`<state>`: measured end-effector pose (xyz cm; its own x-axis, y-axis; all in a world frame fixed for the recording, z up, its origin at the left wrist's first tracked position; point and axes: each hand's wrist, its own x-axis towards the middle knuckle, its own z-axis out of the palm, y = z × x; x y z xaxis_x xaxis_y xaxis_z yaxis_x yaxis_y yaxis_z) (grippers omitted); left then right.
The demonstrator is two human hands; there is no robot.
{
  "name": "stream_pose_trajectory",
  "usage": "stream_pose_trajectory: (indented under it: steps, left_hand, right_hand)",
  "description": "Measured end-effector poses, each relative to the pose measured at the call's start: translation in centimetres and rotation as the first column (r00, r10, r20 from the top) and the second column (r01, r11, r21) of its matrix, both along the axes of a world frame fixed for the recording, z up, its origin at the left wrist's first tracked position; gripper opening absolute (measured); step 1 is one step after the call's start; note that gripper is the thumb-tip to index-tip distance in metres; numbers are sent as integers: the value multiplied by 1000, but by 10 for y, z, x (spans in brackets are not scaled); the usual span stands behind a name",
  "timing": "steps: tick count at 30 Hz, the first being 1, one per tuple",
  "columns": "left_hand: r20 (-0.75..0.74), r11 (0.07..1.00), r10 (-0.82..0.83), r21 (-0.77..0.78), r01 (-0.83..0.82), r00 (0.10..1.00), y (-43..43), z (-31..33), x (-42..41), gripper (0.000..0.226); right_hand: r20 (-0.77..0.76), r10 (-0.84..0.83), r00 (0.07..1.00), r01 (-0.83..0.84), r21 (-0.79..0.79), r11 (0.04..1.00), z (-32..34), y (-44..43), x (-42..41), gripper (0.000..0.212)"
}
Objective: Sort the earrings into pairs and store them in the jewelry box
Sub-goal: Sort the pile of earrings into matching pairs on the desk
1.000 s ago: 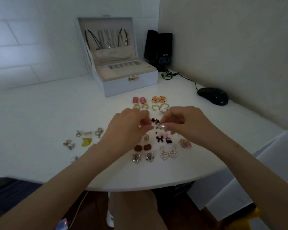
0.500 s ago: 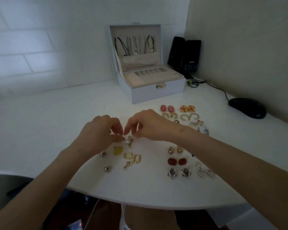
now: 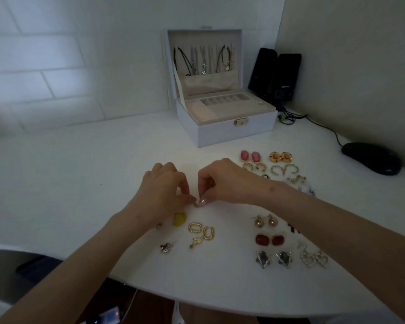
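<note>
I see the left hand (image 3: 166,192) and right hand (image 3: 222,183) meet fingertip to fingertip, both pinching one small earring (image 3: 197,204) just over the counter (image 3: 80,183). Gold oval hoops (image 3: 200,231) lie just nearer. The jewelry box (image 3: 234,134) stands open, far right.

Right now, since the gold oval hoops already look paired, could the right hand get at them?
Probably yes: the gold oval hoops lie uncovered close to the right hand, though it pinches a small earring with the left hand.
</note>
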<state>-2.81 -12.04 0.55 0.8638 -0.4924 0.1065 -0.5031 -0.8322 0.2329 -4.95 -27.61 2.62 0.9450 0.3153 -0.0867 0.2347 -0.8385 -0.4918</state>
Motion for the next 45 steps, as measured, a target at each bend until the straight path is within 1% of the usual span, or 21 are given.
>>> stream_pose_trajectory:
  steps: [3, 6, 8, 10, 11, 13, 15, 17, 20, 23, 25, 27, 29, 30, 32, 33, 35, 37, 39, 42, 45]
  left_hand:
    - [-38, 1000, -19, -5, 19, 999, 3, 2, 0, 21]
    - [-65, 997, -43, -70, 38, 997, 11, 7, -2, 13]
    - [-29, 991, -39, -128, 35, 999, 18, 11, -2, 13]
    - [12, 988, -15, -152, 17, 1000, 26, 15, 1, 14]
    - [22, 988, -2, -154, 5, 1000, 29, 16, 3, 16]
    - [12, 988, 14, -151, -12, 1000, 34, 19, 5, 22]
    - [-4, 990, 26, -139, -26, 1000, 38, 20, 4, 28]
    - [-3, 990, 30, -139, -30, 1000, 41, 19, 3, 28]
    - [-24, 981, -3, -193, -2, 1000, 43, 20, -2, 21]
    - [-121, 979, -58, -200, 33, 991, 43, 24, -11, 14]
    - [-187, 984, -91, -165, 60, 978, 42, 25, -17, 13]
    - [-195, 992, -106, -85, 91, 975, 38, 20, -24, 17]
    - [-137, 992, -125, 15, 128, 983, 31, 12, -28, 19]
    - [-110, 991, -128, 31, 132, 986, 29, 9, -29, 19]
    - [-91, 993, -113, 16, 115, 989, 27, 7, -29, 17]
    - [-84, 995, -103, 9, 104, 991, 26, 7, -30, 13]
    - [-43, 994, -101, 47, 103, 994, 23, 11, -32, 2]
    - [-13, 990, -112, 87, 113, 994, 20, 14, -34, 7]
    - [-23, 990, -124, 63, 126, 992, 17, 21, -31, 7]
    - [-65, 980, -190, -76, 185, 980, 3, 34, -11, 7]
    - [-113, 973, -223, -83, 214, 968, -21, 36, 20, 8]
  right_hand:
    - [1, 12, 1000, -12, -47, 999, 1, 1, -2, 16]
    - [88, 53, 995, -47, -76, 996, 4, 4, -7, 10]
    - [134, 77, 988, -75, -17, 997, 6, 11, -12, 8]
    - [126, 107, 986, -113, 44, 993, 5, 22, -18, 11]
    - [126, 130, 983, -134, 26, 991, 3, 27, -19, 13]
    - [139, 177, 974, -170, -59, 984, -2, 35, -20, 16]
    - [140, 188, 972, -178, -78, 981, -5, 37, -19, 15]
    - [114, 171, 979, -171, -12, 985, -4, 35, -18, 13]
    - [47, 106, 993, -112, 136, 984, 2, 28, -18, 11]
    - [-25, -14, 1000, 21, 293, 956, 10, 15, -13, 13]
    - [-43, -57, 997, 69, 339, 938, 14, 5, -10, 12]
    - [-49, -76, 996, 88, 346, 934, 15, -3, -8, 9]
    - [-51, -97, 994, 109, 356, 928, 15, -8, -8, 7]
    - [-50, -107, 993, 118, 363, 924, 15, -10, -8, 6]
    - [-54, -126, 991, 137, 382, 914, 13, -15, -8, 5]
    - [-59, -136, 989, 149, 390, 909, 13, -17, -7, 5]
    - [-74, -159, 985, 175, 395, 902, 11, -23, -7, 6]
    - [-85, -176, 981, 196, 402, 895, 9, -28, -6, 7]
    - [-85, -190, 978, 208, 405, 890, 9, -33, -5, 7]
    - [-46, -202, 978, 206, 333, 920, 15, -42, 4, 6]
    - [-10, -213, 977, 209, 240, 948, 22, -50, 20, 9]
